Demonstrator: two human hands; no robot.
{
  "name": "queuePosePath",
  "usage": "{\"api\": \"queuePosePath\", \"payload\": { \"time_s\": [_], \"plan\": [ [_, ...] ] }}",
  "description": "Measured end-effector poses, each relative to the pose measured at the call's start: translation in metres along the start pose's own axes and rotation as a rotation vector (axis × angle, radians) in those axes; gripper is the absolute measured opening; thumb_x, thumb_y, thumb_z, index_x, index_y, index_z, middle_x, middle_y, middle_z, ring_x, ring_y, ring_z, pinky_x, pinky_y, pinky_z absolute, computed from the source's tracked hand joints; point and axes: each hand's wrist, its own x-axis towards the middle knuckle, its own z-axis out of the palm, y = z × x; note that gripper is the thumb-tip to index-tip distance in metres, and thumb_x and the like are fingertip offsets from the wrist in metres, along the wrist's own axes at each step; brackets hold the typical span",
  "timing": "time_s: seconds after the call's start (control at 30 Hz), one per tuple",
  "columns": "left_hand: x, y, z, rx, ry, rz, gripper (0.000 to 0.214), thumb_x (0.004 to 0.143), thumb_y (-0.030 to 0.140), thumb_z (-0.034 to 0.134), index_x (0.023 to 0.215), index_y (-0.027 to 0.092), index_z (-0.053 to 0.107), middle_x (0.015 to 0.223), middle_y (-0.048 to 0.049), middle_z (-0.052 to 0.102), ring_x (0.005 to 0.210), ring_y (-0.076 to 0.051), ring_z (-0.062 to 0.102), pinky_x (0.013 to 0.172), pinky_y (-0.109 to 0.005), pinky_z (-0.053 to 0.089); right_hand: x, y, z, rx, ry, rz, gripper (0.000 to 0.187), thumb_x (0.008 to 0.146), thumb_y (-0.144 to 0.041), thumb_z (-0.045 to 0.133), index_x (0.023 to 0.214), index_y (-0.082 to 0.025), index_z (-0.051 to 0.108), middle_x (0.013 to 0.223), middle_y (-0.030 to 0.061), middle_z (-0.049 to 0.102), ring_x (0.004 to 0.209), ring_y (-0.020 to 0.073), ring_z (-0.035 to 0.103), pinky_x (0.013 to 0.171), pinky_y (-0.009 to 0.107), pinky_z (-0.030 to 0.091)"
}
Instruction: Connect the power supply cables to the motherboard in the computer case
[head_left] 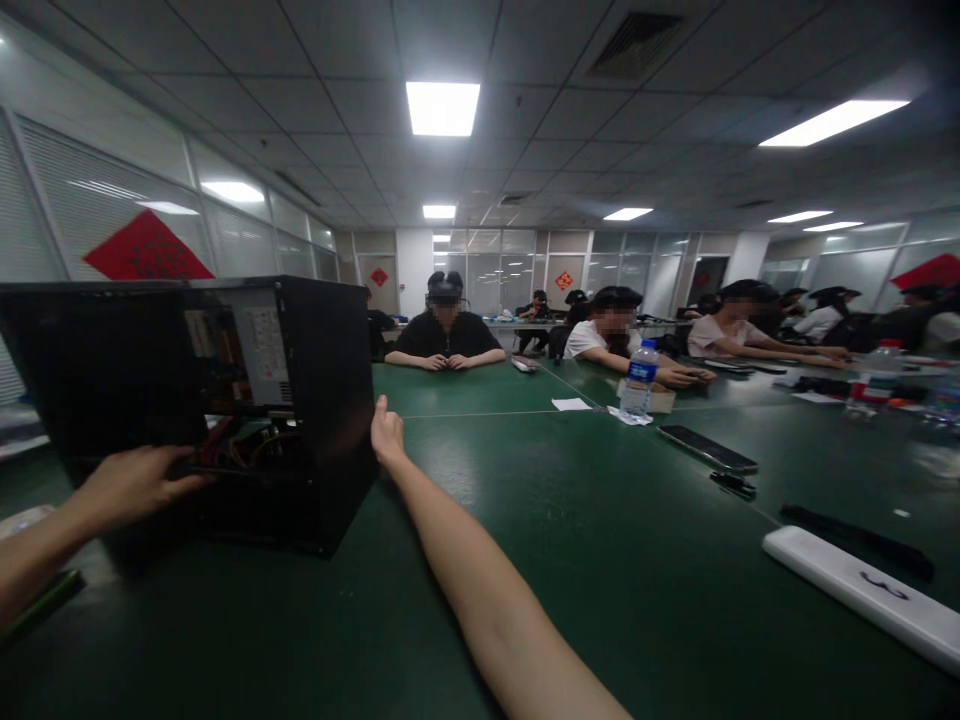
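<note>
A black computer case (315,400) stands on the green table (570,560) at the left, its open side turned toward me, showing cables and a power supply. My left hand (135,485) lies on the lower edge of the open side, fingers stretched toward the cables. My right hand (386,435) grips the case's far right edge, thumb up, the other fingers hidden behind the case.
A long white object (862,590) and a black strip (855,540) lie at the right. A phone (709,448), a small black item (733,485) and a water bottle (639,378) sit farther back. Several people sit along the table's far side.
</note>
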Motion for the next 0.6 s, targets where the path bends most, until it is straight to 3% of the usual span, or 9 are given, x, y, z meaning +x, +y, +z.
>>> {"api": "queuePosePath", "payload": {
  "time_s": [0.1,0.33,0.6],
  "plan": [
    [-0.003,0.01,-0.004,0.071,-0.112,0.02,0.068,0.087,0.065,0.039,0.12,0.015,0.071,0.119,-0.0102,0.079,0.114,-0.034,0.068,0.094,-0.035,0.048,0.003,0.003,-0.009,-0.033,-0.012,-0.025,0.084,0.112,-0.053,0.013,0.112,-0.002,0.08,0.125,0.0305,0.073,0.129,0.0367,0.067,0.103,0.038,0.047],
    [-0.011,0.037,-0.005,0.079,-0.093,0.034,0.065,0.092,0.055,0.043,0.128,0.008,0.07,0.122,-0.0191,0.077,0.113,-0.038,0.07,0.093,-0.039,0.049,0.015,0.014,-0.028,-0.087,-0.031,-0.057,0.081,0.113,-0.047,0.014,0.104,-0.003,0.08,0.12,0.0305,0.074,0.124,0.0369,0.069,0.099,0.036,0.047],
    [-0.02,0.106,-0.01,0.049,-0.113,0.116,0.069,0.093,0.059,0.041,0.126,0.007,0.072,0.124,-0.022,0.076,0.113,-0.04,0.071,0.094,-0.045,0.052,0.034,0.047,-0.082,-0.049,0.047,-0.072,0.073,0.112,-0.046,0.018,0.075,-0.015,0.073,0.1,0.0227,0.078,0.106,0.0321,0.074,0.089,0.032,0.049]
  ]
}}
